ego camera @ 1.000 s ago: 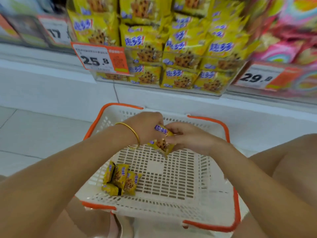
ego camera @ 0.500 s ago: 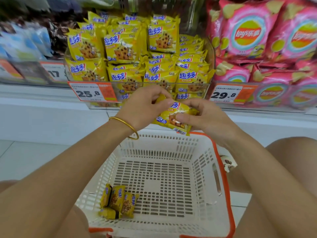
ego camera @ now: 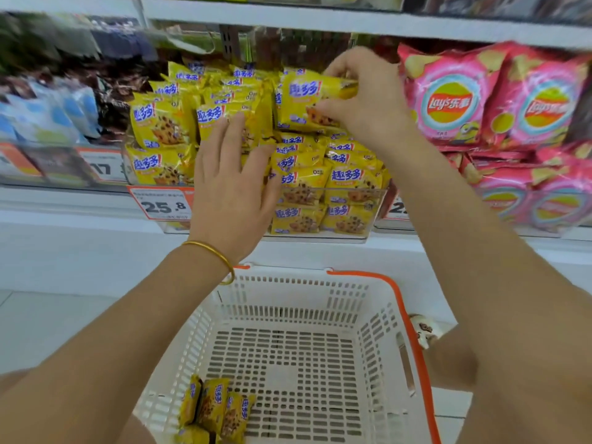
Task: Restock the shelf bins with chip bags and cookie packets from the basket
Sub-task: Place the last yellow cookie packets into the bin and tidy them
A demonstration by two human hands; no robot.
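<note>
- Now our right hand [ego camera: 368, 104] pinches a cookie packet [ego camera: 304, 100] above the shelf bin [ego camera: 368, 200].
- Our left hand [ego camera: 230, 187], fingers straight, presses the stacked packets [ego camera: 349, 177] at the bin's front.
- Below the bin, the basket [ego camera: 413, 331] holds spare packets [ego camera: 214, 408].
- Chip bags [ego camera: 448, 100] sit right of the bin.

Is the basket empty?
No, a few yellow cookie packets lie in the near left corner of the basket.
</note>
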